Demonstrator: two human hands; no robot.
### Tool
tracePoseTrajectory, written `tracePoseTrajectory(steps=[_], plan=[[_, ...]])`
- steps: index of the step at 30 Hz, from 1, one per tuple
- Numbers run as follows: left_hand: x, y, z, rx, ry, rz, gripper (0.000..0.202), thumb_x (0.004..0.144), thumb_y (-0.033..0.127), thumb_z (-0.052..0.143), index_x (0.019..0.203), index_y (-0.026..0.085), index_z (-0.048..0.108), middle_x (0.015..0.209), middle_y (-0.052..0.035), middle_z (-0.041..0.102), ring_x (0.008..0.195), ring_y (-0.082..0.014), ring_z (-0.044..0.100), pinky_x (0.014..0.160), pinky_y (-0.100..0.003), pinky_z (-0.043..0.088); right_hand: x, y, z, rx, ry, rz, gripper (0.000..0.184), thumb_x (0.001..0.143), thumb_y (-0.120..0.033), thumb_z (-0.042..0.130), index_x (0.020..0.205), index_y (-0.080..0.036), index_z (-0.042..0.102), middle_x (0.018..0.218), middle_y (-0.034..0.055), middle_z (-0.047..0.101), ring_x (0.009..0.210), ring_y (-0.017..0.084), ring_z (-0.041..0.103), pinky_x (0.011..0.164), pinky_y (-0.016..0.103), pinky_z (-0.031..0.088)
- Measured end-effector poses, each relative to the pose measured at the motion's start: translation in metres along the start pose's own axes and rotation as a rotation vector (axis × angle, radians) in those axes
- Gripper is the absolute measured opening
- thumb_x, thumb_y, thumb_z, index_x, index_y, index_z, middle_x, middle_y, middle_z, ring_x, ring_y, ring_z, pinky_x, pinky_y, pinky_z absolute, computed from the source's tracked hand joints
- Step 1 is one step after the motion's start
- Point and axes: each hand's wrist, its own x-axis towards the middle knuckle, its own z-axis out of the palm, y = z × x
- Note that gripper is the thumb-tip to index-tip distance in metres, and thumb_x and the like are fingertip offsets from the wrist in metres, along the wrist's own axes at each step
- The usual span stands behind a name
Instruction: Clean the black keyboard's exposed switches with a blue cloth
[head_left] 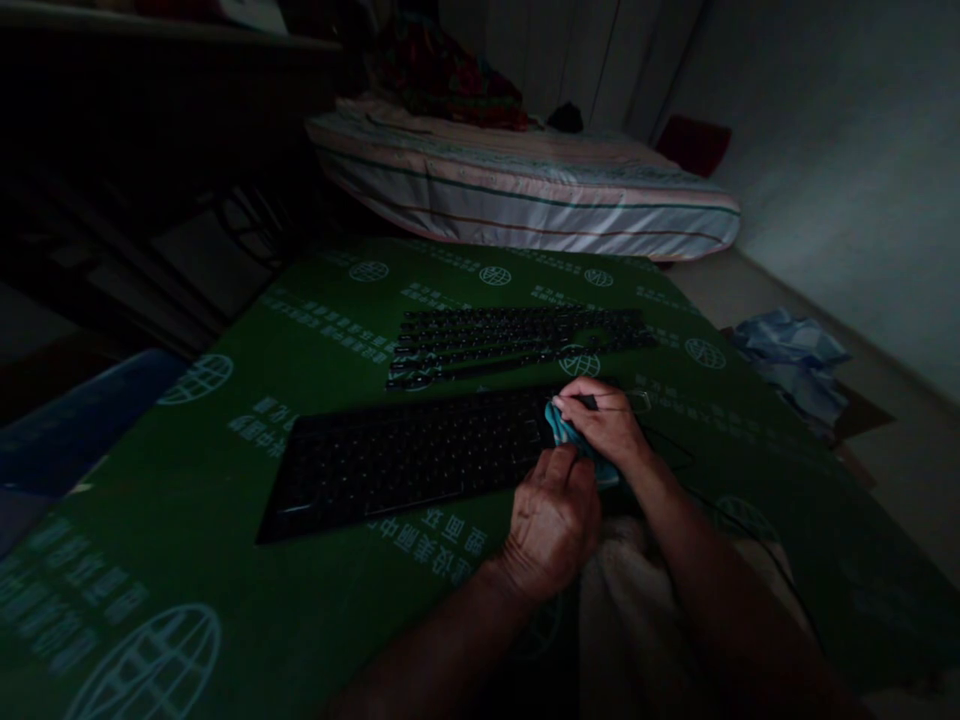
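A black keyboard base (397, 462) lies on a green printed mat (322, 330). My right hand (609, 424) is closed on a teal cloth (564, 432) and presses it onto the keyboard's right end. My left hand (553, 520) rests with curled fingers against the keyboard's near right edge, beside the cloth. Behind the keyboard lie rows of loose black keycaps (517, 340), laid out in keyboard order on the mat.
A thin black cable (750, 530) runs off to the right over the mat. A striped mattress (525, 190) lies on the floor behind. Crumpled blue fabric (795, 355) sits at the right; a blue object (75, 420) at the left. The room is dim.
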Motion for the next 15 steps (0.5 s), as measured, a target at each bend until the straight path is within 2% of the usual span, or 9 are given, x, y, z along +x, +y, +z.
tracePoseTrajectory(steps=[8,15], plan=[[0.000,0.001,-0.001,0.004,-0.054,0.008,0.008,0.082,0.012,0.050,0.086,0.015,0.056,0.092,-0.0083,0.058,0.084,-0.0216,0.056,0.078,-0.037,0.054,-0.003,-0.011,-0.003,0.002,-0.062,0.059,0.019,0.075,-0.037,0.061,0.068,-0.019,0.058,0.055,-0.0027,0.057,0.049,0.010,0.049,0.048,0.022,0.039],[-0.001,0.002,-0.004,0.025,-0.067,0.024,0.008,0.080,0.012,0.049,0.085,0.015,0.056,0.088,-0.0077,0.058,0.081,-0.0219,0.056,0.073,-0.037,0.054,-0.005,-0.015,-0.005,0.031,-0.061,0.096,0.021,0.074,-0.037,0.062,0.066,-0.019,0.057,0.053,-0.0028,0.057,0.045,0.009,0.047,0.046,0.021,0.037]])
